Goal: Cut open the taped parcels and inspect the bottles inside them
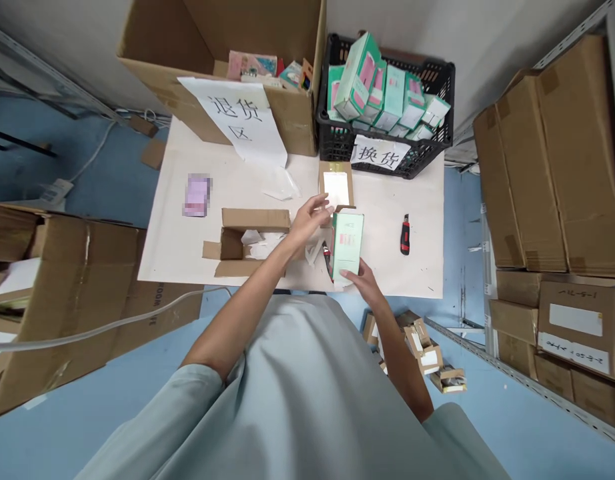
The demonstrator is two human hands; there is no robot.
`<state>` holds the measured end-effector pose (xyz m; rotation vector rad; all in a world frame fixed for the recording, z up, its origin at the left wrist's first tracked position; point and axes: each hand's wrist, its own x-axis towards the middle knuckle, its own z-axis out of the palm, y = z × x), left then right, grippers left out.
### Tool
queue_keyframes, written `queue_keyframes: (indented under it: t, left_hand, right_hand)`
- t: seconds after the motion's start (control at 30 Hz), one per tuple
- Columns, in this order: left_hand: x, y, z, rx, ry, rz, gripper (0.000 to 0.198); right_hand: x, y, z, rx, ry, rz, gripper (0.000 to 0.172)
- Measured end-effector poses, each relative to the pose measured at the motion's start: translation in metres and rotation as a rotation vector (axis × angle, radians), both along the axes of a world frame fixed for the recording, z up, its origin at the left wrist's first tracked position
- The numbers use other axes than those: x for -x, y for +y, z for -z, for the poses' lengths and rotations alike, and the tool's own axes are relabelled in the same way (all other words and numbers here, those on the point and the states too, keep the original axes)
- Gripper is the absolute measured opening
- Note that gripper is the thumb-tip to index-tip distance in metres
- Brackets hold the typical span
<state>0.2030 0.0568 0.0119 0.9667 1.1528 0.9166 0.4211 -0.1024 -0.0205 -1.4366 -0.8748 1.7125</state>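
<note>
A light green printed product box [348,247] is held tilted over the table in my right hand [363,279], which grips its lower end. By the box's upper left edge is my left hand [311,217], its fingers spread and curved; whether the fingertips touch the box is unclear. Behind it lies a small brown carton [336,180] with a white label, partly covered. Below my left forearm, an open cardboard box [232,245] contains crumpled white paper [265,245]. A dark, red-marked tool [327,253] shows partly beside the green box.
At the back stand a large carton [187,100] with a paper sign and a black crate [332,143] full of green boxes. A red-and-black utility knife [405,235] lies right; a purple packet [197,195] lies left. Stacked cartons [577,160] flank the table [412,280].
</note>
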Motion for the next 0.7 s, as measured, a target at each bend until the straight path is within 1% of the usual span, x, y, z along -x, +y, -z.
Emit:
queue_keyframes:
  t: [0.07, 0.13, 0.23, 0.33, 0.43, 0.47, 0.53, 0.6, 0.63, 0.7]
  left_hand:
    - [0.008, 0.004, -0.012, 0.115, -0.207, 0.021, 0.077]
    - [0.014, 0.004, -0.021, 0.169, -0.384, 0.083, 0.081]
    - [0.021, 0.002, -0.033, 0.157, -0.562, 0.133, 0.083]
    - [0.029, 0.002, -0.046, 0.139, -0.59, 0.154, 0.088]
    - [0.04, 0.007, -0.061, 0.138, -0.527, 0.183, 0.089]
    - [0.044, 0.01, -0.065, 0.146, -0.496, 0.177, 0.088]
    - [0.053, 0.017, -0.071, 0.169, -0.422, 0.133, 0.085]
    - [0.061, 0.025, -0.076, 0.184, -0.333, 0.082, 0.082]
    - [0.064, 0.029, -0.077, 0.183, -0.282, 0.064, 0.081]
    - [0.071, 0.037, -0.078, 0.155, -0.166, 0.035, 0.078]
  right_hand:
    - [0.014, -0.004, -0.015, 0.115, 0.294, 0.032, 0.073]
    - [0.027, -0.007, -0.021, 0.202, 0.508, 0.052, 0.071]
    - [0.047, -0.008, -0.02, 0.307, 0.698, 0.072, 0.06]
    - [0.064, -0.005, -0.019, 0.39, 0.786, 0.091, 0.053]
    - [0.081, 0.002, -0.029, 0.363, 0.779, 0.095, 0.055]
    - [0.086, 0.005, -0.035, 0.339, 0.762, 0.078, 0.059]
    - [0.093, 0.011, -0.05, 0.278, 0.708, 0.027, 0.074]
    - [0.098, 0.016, -0.064, 0.196, 0.604, -0.004, 0.085]
    - [0.099, 0.018, -0.07, 0.142, 0.528, 0.003, 0.087]
    - [0.101, 0.019, -0.078, 0.035, 0.331, 0.068, 0.087]
